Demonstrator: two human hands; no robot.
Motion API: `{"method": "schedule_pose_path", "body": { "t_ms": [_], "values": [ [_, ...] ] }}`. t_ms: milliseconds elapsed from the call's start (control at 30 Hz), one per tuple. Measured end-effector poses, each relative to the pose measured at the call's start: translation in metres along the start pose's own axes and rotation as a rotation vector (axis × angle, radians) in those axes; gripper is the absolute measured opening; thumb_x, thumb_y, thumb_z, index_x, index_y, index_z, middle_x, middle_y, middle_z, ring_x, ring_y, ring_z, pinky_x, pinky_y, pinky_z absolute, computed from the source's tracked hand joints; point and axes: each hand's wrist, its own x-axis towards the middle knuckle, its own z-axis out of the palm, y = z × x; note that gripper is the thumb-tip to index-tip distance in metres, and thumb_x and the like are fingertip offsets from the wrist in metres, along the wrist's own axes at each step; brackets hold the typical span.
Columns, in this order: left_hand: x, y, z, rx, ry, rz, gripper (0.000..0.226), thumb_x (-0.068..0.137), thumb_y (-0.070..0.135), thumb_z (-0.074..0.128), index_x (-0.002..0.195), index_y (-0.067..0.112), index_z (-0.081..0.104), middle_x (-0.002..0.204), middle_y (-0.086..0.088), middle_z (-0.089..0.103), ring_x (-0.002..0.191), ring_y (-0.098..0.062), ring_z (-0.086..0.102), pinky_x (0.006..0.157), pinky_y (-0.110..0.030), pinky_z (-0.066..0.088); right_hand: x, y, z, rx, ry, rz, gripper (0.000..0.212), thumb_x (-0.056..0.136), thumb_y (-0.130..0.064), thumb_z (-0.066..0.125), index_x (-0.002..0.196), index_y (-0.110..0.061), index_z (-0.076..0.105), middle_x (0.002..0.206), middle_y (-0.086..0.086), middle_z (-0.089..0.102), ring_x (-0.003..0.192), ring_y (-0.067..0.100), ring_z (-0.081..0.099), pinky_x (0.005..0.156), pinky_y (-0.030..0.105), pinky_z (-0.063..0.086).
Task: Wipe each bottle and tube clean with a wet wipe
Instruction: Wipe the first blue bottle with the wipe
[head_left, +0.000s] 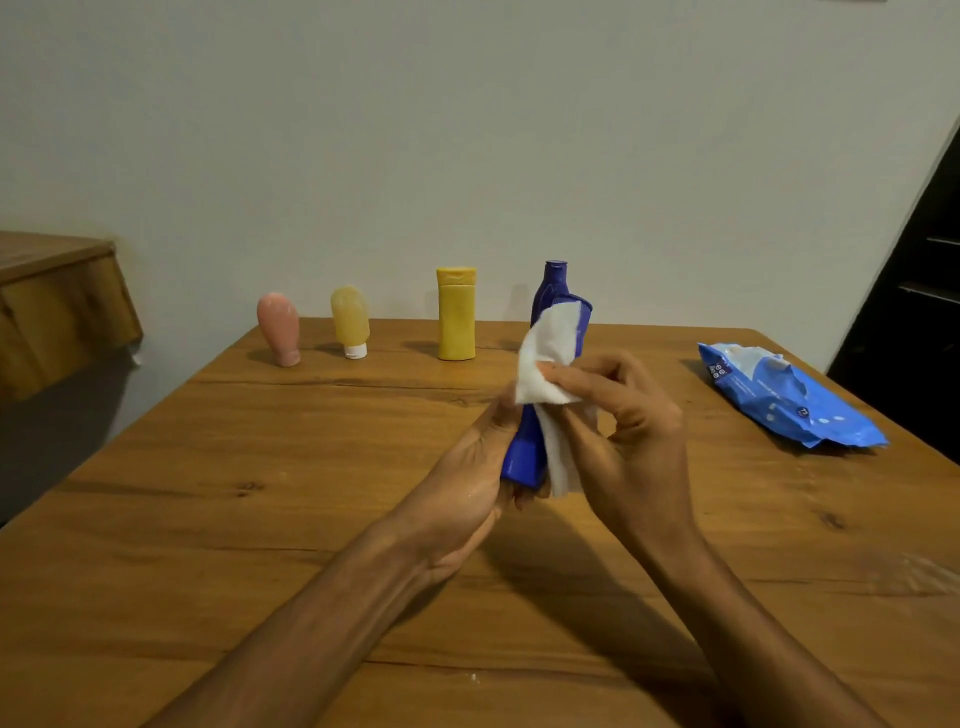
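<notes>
head: blue tube (523, 457) near upright, cap down, wipe (548, 348) draped.

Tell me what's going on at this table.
A person is wiping a blue container with a white wet wipe. The left hand grips its lower end while the right hand pinches the wipe against it. A pink tube, a pale yellow tube and a yellow bottle stand at the back of the wooden table; the blue wipes pack lies to the right.

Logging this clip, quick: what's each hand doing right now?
Left hand: grips the blue tube.
Right hand: pinches the white wipe against it.
</notes>
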Motion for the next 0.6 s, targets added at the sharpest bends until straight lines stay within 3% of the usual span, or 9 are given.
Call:
{"method": "schedule_pose_path", "body": {
  "t_ms": [200,333,500,600],
  "values": [
    [-0.0011,0.0005,0.0019,0.146,-0.021,-0.004,0.047,0.082,0.060,0.042,0.110,0.026,0.059,0.086,-0.003,0.063,0.073,-0.014,0.055,0.071,-0.031,0.044,0.0047,0.0030,-0.0018,-0.135,0.012,0.002,0.030,0.087,-0.020,0.060,0.115,-0.011,0.065,0.104,0.006,0.053,0.092,0.006,0.049,0.076,0.007,0.043],
    [-0.0010,0.0018,0.0005,0.155,0.049,0.016,0.030,0.083,0.050,0.042,0.100,0.031,0.058,0.084,0.000,0.065,0.073,-0.014,0.057,0.071,-0.030,0.045,-0.0016,0.0016,0.0046,-0.142,-0.179,-0.068,0.031,0.092,-0.028,0.054,0.118,-0.013,0.063,0.110,0.001,0.047,0.100,0.003,0.047,0.084,0.010,0.045],
    [0.0000,-0.0026,-0.0001,0.246,0.012,0.017,0.050,0.083,0.065,0.040,0.109,0.028,0.060,0.085,0.002,0.065,0.073,-0.012,0.056,0.070,-0.029,0.044,0.0006,0.0010,0.0045,-0.240,-0.050,-0.055,0.029,0.092,-0.023,0.053,0.118,-0.010,0.060,0.108,-0.002,0.042,0.096,0.000,0.042,0.081,0.005,0.043],
    [0.0004,-0.0006,0.0013,0.216,0.046,0.032,0.040,0.081,0.057,0.041,0.103,0.028,0.060,0.073,0.008,0.066,0.068,-0.011,0.056,0.066,-0.028,0.044,-0.0025,-0.0040,0.0062,-0.202,-0.146,-0.079,0.035,0.093,-0.029,0.043,0.116,-0.012,0.062,0.107,-0.001,0.044,0.097,0.004,0.045,0.079,0.011,0.046]
  ]
}}
